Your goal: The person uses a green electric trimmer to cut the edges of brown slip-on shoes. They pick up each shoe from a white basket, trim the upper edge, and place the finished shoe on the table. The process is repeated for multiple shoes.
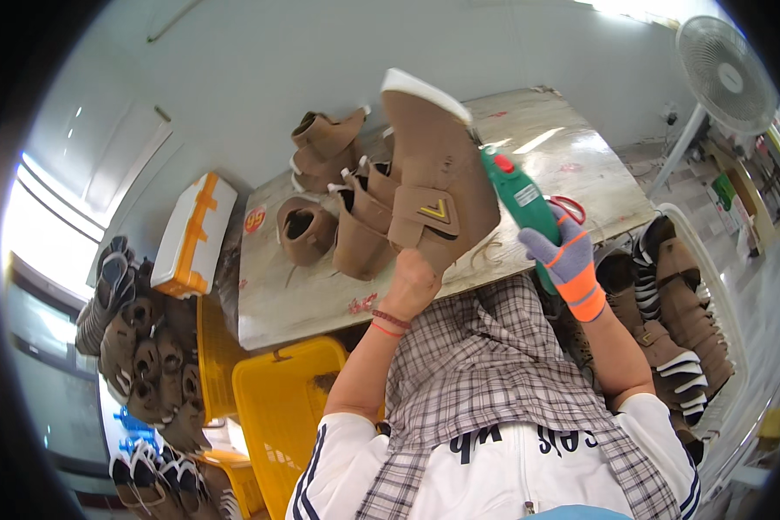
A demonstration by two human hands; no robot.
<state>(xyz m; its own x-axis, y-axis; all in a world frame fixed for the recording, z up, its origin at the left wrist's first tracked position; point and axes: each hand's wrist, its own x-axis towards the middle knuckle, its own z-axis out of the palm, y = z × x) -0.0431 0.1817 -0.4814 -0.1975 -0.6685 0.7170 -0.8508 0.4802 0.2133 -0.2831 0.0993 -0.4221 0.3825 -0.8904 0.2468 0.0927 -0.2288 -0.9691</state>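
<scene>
Your left hand grips the brown boot from below, lifting it above the table, sole at 12 o'clock. Your gloved right hand is clenched around the green tool, its tip meeting the boot's edge at 3 o'clock. Keep the boot steady and the tip light. The yellow crate at 7 o'clock looks empty; the white bin at 4 o'clock holds more boots.

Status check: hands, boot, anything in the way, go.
Left hand gripping brown boot, raised sole-up. Gloved right hand holding green tool, tip at boot's edge. More boots on the table behind, none between.
</scene>
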